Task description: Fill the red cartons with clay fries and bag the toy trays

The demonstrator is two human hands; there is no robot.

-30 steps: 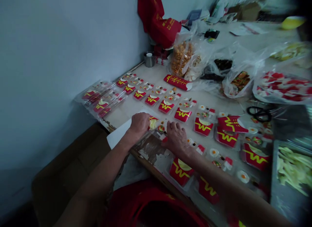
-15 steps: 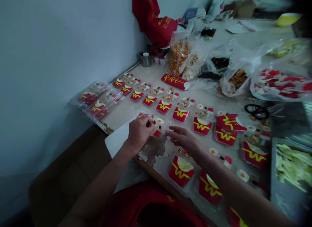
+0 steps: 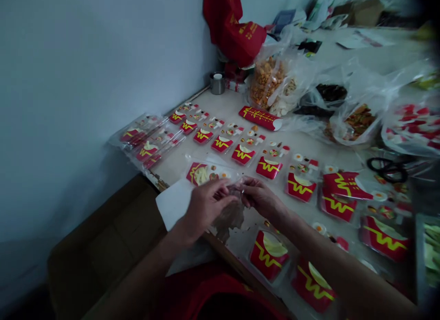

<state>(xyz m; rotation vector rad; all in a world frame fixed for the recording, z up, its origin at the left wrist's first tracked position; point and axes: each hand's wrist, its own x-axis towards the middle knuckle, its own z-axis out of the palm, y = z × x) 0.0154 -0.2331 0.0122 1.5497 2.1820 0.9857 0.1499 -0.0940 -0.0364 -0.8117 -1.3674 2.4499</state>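
Note:
Both hands meet at the near end of a clear plastic bag [image 3: 220, 167] lying above the table's front edge. My left hand [image 3: 208, 204] pinches the bag's edge between thumb and fingers. Close beside it, my right hand [image 3: 260, 197] pinches the same edge, its fingers curled. Inside the bag show a red fries box with a yellow zigzag [image 3: 195, 172], pale miniature fries [image 3: 201, 175] and a small fried egg [image 3: 225, 174]. The fingers hide the rest of the contents. Under the bag's far side lies a white sheet [image 3: 173, 203].
Rows of similar filled packs [image 3: 243, 154] cover the table, with a stack of bagged ones [image 3: 142, 139] at the left. Behind stand open bags of small pieces [image 3: 268, 84]. Black scissors [image 3: 387, 168] lie at the right, near a tray [image 3: 421, 260]. A wall borders the left.
My hands have come together at the bag's near end, and my right hand's fingers have closed on its edge. The view has shifted, so the table sits further right.

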